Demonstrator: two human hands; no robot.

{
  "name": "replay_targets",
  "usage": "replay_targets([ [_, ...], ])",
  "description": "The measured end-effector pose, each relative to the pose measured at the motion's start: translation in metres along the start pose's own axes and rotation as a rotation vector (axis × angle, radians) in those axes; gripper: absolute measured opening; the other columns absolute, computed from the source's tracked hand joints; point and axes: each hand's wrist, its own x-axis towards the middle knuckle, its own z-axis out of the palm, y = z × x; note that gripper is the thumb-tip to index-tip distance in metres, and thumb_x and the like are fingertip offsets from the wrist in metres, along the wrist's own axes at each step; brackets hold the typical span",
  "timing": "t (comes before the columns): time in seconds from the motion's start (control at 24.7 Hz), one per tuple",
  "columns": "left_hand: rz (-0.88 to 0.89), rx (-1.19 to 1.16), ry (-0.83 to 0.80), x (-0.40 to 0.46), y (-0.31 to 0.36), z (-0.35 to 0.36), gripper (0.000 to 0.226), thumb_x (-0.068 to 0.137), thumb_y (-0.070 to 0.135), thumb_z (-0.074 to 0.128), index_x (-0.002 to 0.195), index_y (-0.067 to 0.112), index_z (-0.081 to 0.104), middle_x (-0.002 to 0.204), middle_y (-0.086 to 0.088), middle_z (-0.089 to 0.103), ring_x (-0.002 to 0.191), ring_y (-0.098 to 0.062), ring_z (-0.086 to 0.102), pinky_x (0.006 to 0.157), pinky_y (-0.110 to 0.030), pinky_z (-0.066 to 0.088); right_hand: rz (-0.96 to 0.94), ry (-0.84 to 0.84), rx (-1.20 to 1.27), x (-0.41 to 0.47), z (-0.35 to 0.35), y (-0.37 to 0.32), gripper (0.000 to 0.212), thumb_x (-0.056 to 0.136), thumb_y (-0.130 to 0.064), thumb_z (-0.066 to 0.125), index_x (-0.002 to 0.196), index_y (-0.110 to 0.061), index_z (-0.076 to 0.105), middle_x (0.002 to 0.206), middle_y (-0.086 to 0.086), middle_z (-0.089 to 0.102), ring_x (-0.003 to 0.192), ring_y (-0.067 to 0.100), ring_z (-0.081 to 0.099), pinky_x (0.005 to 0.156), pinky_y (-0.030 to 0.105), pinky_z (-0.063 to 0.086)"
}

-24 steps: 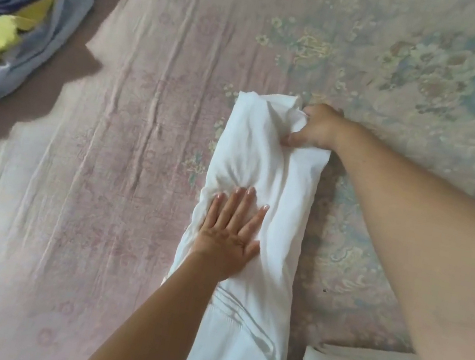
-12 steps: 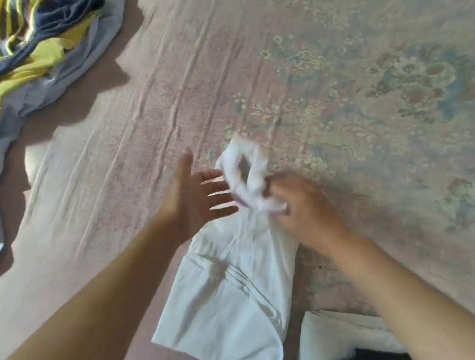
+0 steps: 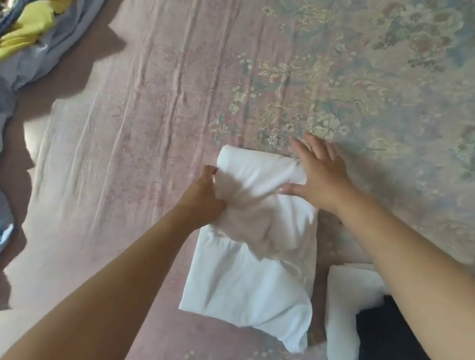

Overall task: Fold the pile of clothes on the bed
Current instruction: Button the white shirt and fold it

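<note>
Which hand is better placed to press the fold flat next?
Probably the right hand: it lies open at the white garment's folded far edge. The left hand grips bunched cloth.

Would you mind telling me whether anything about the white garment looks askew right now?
Yes: the white garment's folded-over top layer is bunched where the left hand grips it, and its near right corner sticks out unevenly.

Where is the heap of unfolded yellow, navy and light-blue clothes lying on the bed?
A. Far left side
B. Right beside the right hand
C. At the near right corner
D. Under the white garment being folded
A: the unfolded clothes heap lies along the left edge, apart from the white garment.
</note>
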Motion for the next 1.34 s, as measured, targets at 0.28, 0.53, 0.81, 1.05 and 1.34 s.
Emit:
replay_targets([
  [0.28, 0.33, 0.686, -0.047, 0.025, 0.053, -0.034, 0.134, 0.064, 0.039, 0.085, 0.149, 0.019, -0.016, 0.157, -0.012, 0.013, 0.145, -0.029, 0.006, 0.115, -0.051, 0.005, -0.108, -0.151, -0.064, 0.032, -0.033, -0.023, 0.03, 0.076, -0.019, 0.074, 0.075, -0.018, 0.044, 0.095, 0.009, 0.052, 0.097, 0.03, 0.053, 0.078, 0.038, 0.045],
  [0.53, 0.358, 1.143, 0.083, 0.016, 0.115, -0.03, 0.049, 0.081, 0.008, 0.062, 0.126, 0.013, 0.044, 0.123, -0.008, 0.052, 0.117, -0.028, 0.05, 0.106, -0.051, 0.026, -0.325, 0.271, -0.314, -0.007, -0.043, -0.019, 0.029, 0.077, 0.002, 0.054, 0.104, -0.007, 0.057, 0.102, 0.013, 0.059, 0.094, 0.032, 0.055, 0.074, 0.039, 0.042],
  [0.81, 1.256, 1.327, 0.398, -0.072, -0.048, 0.0, 0.041, 0.079, 0.01, 0.051, 0.118, 0.014, 0.064, 0.095, -0.004, 0.069, 0.083, -0.021, 0.066, 0.077, -0.038, 0.055, -0.391, 0.296, -0.529, -0.148, 0.081, -0.035, 0.022, 0.064, -0.01, 0.07, 0.083, -0.016, 0.06, 0.078, 0.002, 0.058, 0.067, 0.021, 0.056, 0.056, 0.032, 0.045],
  [1.05, 0.635, 0.516, 0.495, -0.087, -0.07, 0.014, 0.03, 0.091, 0.025, 0.053, 0.102, -0.001, 0.062, 0.094, -0.017, 0.062, 0.083, -0.033, 0.06, 0.072, -0.042, 0.047, 0.256, 0.526, 0.225, -0.164, 0.111, -0.049, 0.018, 0.086, -0.012, 0.066, 0.098, 0.0, 0.06, 0.09, 0.016, 0.06, 0.08, 0.034, 0.058, 0.064, 0.037, 0.046],
  [1.34, -0.138, 0.003, 0.408, -0.015, 0.004, 0.018, 0.048, 0.1, 0.042, 0.034, 0.091, 0.001, 0.058, 0.086, -0.014, 0.061, 0.079, -0.03, 0.059, 0.062, -0.032, 0.037, 0.884, 0.486, 0.772, -0.075, 0.076, -0.035, 0.045, 0.101, -0.037, 0.035, 0.114, 0.001, 0.055, 0.114, 0.019, 0.061, 0.106, 0.035, 0.056, 0.073, 0.031, 0.032],
])
